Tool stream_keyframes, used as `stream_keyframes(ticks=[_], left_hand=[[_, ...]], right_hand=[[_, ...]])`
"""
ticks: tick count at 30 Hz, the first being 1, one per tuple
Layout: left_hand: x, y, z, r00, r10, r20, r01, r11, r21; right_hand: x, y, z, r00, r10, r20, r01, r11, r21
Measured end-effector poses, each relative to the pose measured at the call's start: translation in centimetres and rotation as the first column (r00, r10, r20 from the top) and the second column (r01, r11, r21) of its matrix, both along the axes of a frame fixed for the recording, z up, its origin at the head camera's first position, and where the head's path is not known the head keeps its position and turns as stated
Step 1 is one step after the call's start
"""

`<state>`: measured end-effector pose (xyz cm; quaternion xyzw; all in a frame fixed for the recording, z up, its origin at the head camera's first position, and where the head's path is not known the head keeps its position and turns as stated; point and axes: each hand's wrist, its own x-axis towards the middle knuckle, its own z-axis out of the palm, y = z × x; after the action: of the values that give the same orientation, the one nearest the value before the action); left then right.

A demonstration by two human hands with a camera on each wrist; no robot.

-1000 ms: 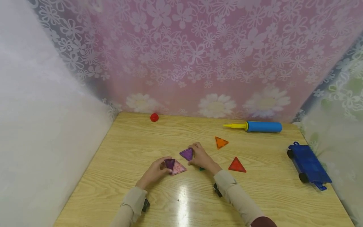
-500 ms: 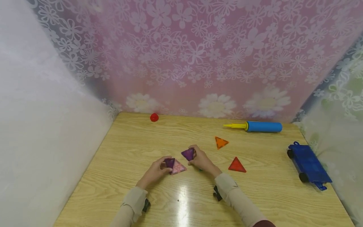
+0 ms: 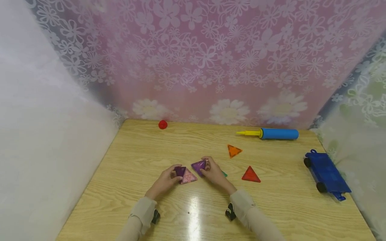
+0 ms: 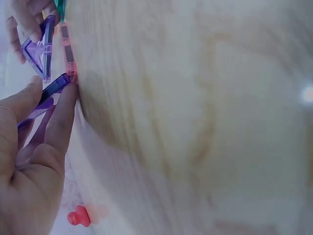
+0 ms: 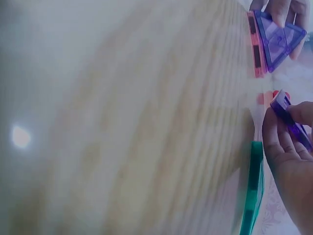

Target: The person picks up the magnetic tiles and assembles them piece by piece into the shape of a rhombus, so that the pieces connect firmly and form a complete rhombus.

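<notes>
While the left grip (image 3: 166,180) pinches one purple tile (image 3: 180,171) (beside a pink triangle (image 3: 189,177)), the right grip (image 3: 214,174) pinches another tile (image 3: 197,166).

A blue pump (image 3: 279,134) lies near a wheeled toy (image 3: 328,173).

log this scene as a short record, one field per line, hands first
left hand: pinches one purple triangle, next to the pink triangle
right hand: pinches another purple triangle
pink triangle: on the table
green tile: partly hidden by the right hand in the head view
loose triangles: orange triangle, red triangle
far edge: small red toy, blue-and-yellow pump
right side: blue toy cart
</notes>
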<state>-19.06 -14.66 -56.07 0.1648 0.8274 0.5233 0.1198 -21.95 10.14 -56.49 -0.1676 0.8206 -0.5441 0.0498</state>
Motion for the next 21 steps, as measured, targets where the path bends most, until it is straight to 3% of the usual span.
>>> stream_keyframes(ticks=[5, 11, 21], left_hand=[[-0.1, 0.1, 0.4, 1.0, 0.002, 0.003, -0.002, 1.0, -0.022], [-0.2, 0.2, 0.4, 1.0, -0.006, -0.017, 0.006, 1.0, -0.013], [-0.3, 0.3, 0.5, 0.999, -0.027, -0.026, 0.027, 1.0, -0.016]], right_hand=[[0.6, -0.6, -0.1, 0.998, -0.007, 0.065, 0.009, 1.0, -0.024], [0.7, -1.0, -0.3, 0.998, -0.039, 0.045, 0.038, 0.999, 0.017], [0.5, -1.4, -0.4, 1.0, -0.006, -0.011, 0.007, 0.999, 0.052]])
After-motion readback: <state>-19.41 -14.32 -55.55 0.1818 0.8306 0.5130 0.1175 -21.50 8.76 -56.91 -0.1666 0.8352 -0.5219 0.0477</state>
